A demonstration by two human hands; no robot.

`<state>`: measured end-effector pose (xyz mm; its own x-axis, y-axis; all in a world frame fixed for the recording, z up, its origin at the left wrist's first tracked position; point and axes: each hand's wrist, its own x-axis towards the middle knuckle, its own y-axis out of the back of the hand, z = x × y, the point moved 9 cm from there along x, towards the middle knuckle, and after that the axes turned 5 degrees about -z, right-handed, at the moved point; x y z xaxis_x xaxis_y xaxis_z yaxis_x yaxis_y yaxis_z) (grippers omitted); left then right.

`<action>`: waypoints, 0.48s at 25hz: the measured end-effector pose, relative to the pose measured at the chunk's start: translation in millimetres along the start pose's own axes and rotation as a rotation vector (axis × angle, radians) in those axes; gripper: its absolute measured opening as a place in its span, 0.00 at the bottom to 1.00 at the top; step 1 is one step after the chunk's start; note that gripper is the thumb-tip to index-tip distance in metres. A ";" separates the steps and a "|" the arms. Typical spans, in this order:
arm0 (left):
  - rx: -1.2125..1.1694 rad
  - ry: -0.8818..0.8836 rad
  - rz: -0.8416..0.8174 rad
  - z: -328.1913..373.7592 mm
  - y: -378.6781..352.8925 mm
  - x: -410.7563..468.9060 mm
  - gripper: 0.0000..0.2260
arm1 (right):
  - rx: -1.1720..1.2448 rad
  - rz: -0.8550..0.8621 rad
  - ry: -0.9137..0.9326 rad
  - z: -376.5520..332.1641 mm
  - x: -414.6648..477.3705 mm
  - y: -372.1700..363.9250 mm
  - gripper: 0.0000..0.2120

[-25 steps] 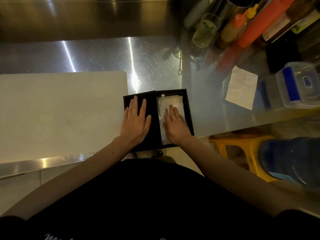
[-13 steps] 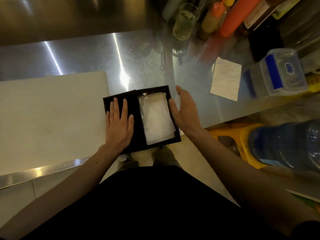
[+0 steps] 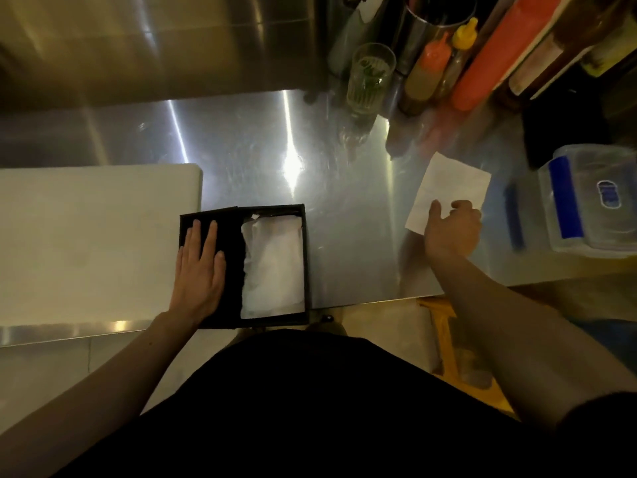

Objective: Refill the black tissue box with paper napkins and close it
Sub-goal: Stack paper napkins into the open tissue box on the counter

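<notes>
Black rectangular tissue box (image 3: pixel 272 210) sits open at near edge of brushed stainless-steel counter (image 3: pixel 241 150), roughly centre of view, near end overhanging the counter lip slightly. L to R: white rectangular cutting board (image 3: pixel 86 243) lies flat on counter, its right edge just beside the box. Left hand (image 3: pixel 200 270) lies palm-down, fingers straight and flat, on the box's black left half (image 3: pixel 231 236) (lid or flap, cannot tell which); grips nothing, just presses. Right half of box holds stack of white paper napkins (image 3: pixel 274 267), top sheet rumpled, filling that compartment nearly wall to wall. Bare steel to the right of box. Further R, well apart from box, single white paper napkin (image 3: pixel 451 188) lies flat on counter, turned at an angle. Right hand (image 3: pixel 451 232) rests over its near corner, thumb out to the left, fingers curled down onto the sheet; whether sheet is actually pinched, cannot tell. Far R: clear plastic lidded container w/ blue clips (image 3: pixel 593 201) on counter, near the loose napkin, not touching. Back of counter, R of centre: clear drinking glass w/ green stems (image 3: pixel 368 77), squeeze bottle w/ orange cap (image 3: pixel 427 74), one w/ yellow cap (image 3: pixel 463 39), tall orange bottle (image 3: pixel 489 53), all close together. Below counter edge, yellow plastic stool (image 3: pixel 448 326) partly visible.
</notes>
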<state>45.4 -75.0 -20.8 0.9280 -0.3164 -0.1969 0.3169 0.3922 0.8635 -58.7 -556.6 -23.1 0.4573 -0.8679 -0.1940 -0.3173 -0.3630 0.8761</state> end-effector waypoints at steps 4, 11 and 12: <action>0.012 0.035 0.019 -0.1 1.0 -1.6 0.26 | -0.011 -0.027 -0.059 0.5 18.5 -3.6 0.21; 0.050 0.053 0.026 3.3 1.9 -1.0 0.25 | 0.015 -0.072 -0.106 10.5 28.8 -16.0 0.15; 0.051 0.054 0.023 3.1 1.7 -0.8 0.25 | 0.022 -0.071 -0.094 9.2 28.8 -16.6 0.13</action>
<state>44.6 -76.8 -17.8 0.9447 -0.2599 -0.2000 0.2859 0.3541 0.8904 -47.9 -578.7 -47.3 0.3999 -0.8674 -0.2962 -0.3052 -0.4307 0.8493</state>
